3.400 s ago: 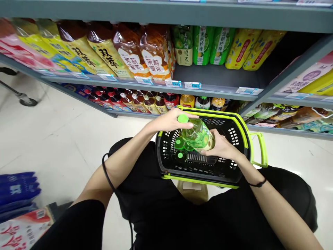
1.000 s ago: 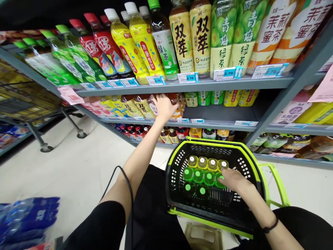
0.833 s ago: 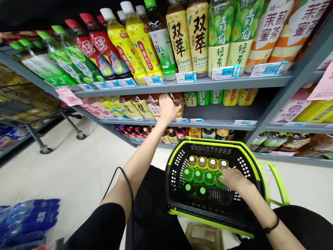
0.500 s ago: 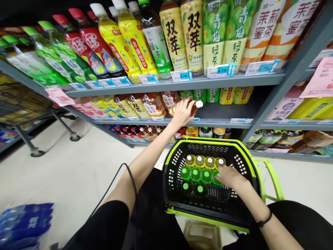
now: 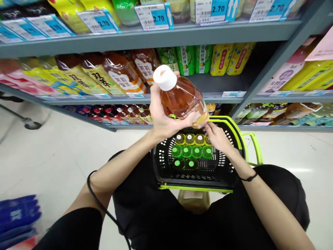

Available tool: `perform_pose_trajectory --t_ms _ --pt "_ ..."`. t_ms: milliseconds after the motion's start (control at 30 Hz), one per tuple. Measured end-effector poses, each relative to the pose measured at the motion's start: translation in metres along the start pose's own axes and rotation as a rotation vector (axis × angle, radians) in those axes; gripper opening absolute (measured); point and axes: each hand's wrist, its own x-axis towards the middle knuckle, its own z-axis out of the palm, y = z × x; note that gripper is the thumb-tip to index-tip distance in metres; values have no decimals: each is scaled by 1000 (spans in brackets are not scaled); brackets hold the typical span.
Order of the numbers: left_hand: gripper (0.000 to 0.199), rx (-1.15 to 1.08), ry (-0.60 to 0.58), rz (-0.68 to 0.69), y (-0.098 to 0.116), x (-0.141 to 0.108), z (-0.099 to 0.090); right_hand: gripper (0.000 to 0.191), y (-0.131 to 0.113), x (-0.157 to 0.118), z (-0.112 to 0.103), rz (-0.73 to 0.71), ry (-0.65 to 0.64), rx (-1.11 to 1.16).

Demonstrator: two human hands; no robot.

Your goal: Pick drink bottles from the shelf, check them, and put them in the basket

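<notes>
A large bottle of reddish-brown tea (image 5: 183, 99) with a white cap is tilted in front of the shelf, cap toward the upper left. My left hand (image 5: 165, 119) is wrapped round it, thumb across its front. At the bottle's base is my right hand (image 5: 217, 137), its fingers bent close to the bottle; whether they grip it is hard to make out. Below both hands stands a black basket (image 5: 169, 177) with lime-green edges. Inside it are several upright bottles with green caps (image 5: 197, 151) and a row with white caps (image 5: 189, 139).
Grey shelving (image 5: 156, 36) with price tags and drink bottles runs across the front. A lime handle (image 5: 256, 147) sticks out right of the basket. Blue packs (image 5: 19, 215) lie on the floor at the lower left, and a trolley wheel (image 5: 32, 124) shows at the left.
My left hand has brought the tea bottle from the middle shelf up and toward me. My right hand has moved from the bottles in the basket to the tea bottle's base. The view has tilted down.
</notes>
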Motion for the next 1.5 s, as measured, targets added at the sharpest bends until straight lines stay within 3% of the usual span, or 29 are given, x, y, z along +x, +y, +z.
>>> perform_pose_trajectory --t_ms 67,133,167,267,367,500,667,967,1200,1333,1500 --pt "97 -179 -14 -129 4 -11 9 69 -8 -4 17 28 -140 557" --pt "91 -384 -67 -337 -4 -20 16 84 -13 -12 35 46 -329 947" --pt "89 -486 -106 -445 -11 -24 19 86 -13 -17 43 81 -350 1060" --pt "89 -715 -211 -681 -27 -35 17 76 -8 -28 60 242 -255 1199" --pt "81 -892 -257 -776 -30 -40 7 73 2 -33 66 298 -226 1187" --pt "89 -1035 -232 -802 -24 -35 -7 76 10 -38 74 120 -307 1085" --pt "110 -965 -253 -792 -28 -35 -17 73 9 -41 88 -2 -152 956" --pt "110 -916 -269 -852 -36 -43 -23 75 5 -41 81 -128 10 666" --pt "96 -1015 -375 -703 -22 -39 -18 70 11 -47 81 -148 -27 665" --pt "90 -992 -410 -689 -15 -38 -19 70 9 -50 82 -138 -30 691" --pt "89 -975 -566 -628 -9 -35 -26 73 7 -50 82 -151 -45 661"
